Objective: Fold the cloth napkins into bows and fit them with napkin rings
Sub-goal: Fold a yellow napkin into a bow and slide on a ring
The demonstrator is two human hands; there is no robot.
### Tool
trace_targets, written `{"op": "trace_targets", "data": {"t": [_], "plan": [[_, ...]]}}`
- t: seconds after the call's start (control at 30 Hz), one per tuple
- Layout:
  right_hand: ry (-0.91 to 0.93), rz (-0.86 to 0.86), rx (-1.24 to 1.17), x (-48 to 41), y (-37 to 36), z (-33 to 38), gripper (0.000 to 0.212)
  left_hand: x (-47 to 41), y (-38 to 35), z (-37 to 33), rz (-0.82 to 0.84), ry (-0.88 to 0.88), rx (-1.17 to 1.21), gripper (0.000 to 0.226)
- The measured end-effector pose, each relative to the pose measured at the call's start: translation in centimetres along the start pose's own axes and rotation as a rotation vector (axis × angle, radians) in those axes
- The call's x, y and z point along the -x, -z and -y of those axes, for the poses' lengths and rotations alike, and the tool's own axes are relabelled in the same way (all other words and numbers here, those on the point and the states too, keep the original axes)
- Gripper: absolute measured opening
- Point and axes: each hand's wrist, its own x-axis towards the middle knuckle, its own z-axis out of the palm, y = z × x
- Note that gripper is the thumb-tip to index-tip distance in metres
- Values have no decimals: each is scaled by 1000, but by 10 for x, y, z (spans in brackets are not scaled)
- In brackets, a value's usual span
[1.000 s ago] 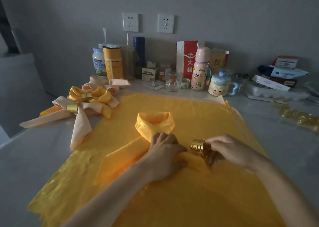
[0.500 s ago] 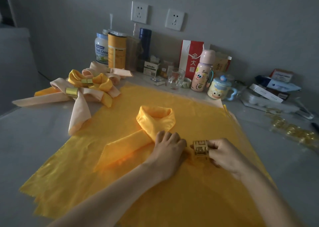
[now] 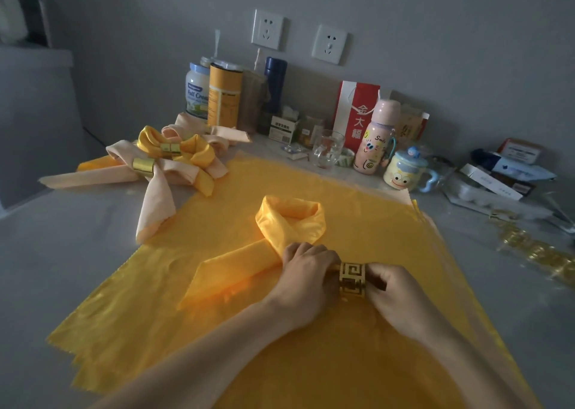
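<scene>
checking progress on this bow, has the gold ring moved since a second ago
Yes. The gold ring, pinched by the right hand, has slid left toward the looped end of the folded napkin and now sits against the left hand.

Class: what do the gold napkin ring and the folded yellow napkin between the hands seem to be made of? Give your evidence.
The gold cut-out napkin ring: probably polished metal, possibly plated plastic; bright mirror-like glints, crisp openwork edges. The folded yellow cloth napkin: satin-like woven fabric, perhaps synthetic; soft sheen along rounded folds.
</scene>
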Motion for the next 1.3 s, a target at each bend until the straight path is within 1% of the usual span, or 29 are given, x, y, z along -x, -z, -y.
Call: {"op": "trace_targets", "data": {"t": [0.03, 0.1, 0.17, 0.2, 0.3, 0.4, 0.6, 0.7, 0.8, 0.87, 0.93, 1.03, 1.07, 1.1, 1.13, 1.17, 1.23, 1.27, 1.3], "plan": [[20, -28, -3, -1, 0, -1, 18, 0, 2, -1, 9, 15, 28, 35], [49, -89, -26, -1, 0, 0, 17, 1, 7, -6, 58, 17, 93, 54], [73, -128, -78, -1, -2, 5, 22, 1, 11, -8, 121, -55, 47, 70], [80, -139, -105, -1, -3, 6, 24, 1, 11, -7, 140, -91, -4, 72], [77, -156, -148, 0, -6, 9, 25, 2, 8, -2, 111, -128, -120, 62], [91, -170, -164, 2, -7, 9, 25, 1, 8, 2, 62, -135, -151, 56], [77, -202, -194, 2, -1, 8, 27, -2, 14, 5, 48, -155, -199, 57], [60, -186, -208, 4, 4, 11, 33, -5, 19, 11, 34, -144, -234, 57], [23, -130, -230, 6, 10, 14, 37, -6, 22, 14, 11, -126, -222, 56], [-23, -48, -221, 7, 15, 14, 36, -6, 24, 16, -4, -118, -213, 55], [-83, 104, -184, 6, 22, 13, 34, -7, 28, 19, -9, -103, -201, 54], [-174, 381, -39, 7, 31, 11, 30, -7, 29, 25, -5, -82, -215, 53], [-185, 430, 7, 9, 33, 12, 31, -7, 29, 25, 0, -84, -233, 53], [-188, 431, 46, 10, 36, 13, 30, -7, 28, 25, 8, -82, -249, 54], [-182, 384, 84, 11, 39, 15, 27, -7, 28, 24, 15, -71, -258, 55], [-161, 283, 130, 11, 42, 15, 22, -7, 28, 24, 14, -47, -256, 56], [-97, -47, 246, 3, 45, 18, 17, -9, 30, 25, 4, -29, -250, 58], [-54, -225, 337, -2, 44, 22, 22, -9, 31, 25, 1, -30, -254, 59], [0, -367, 422, -7, 40, 27, 27, -10, 32, 25, 1, -38, -255, 59]]}}
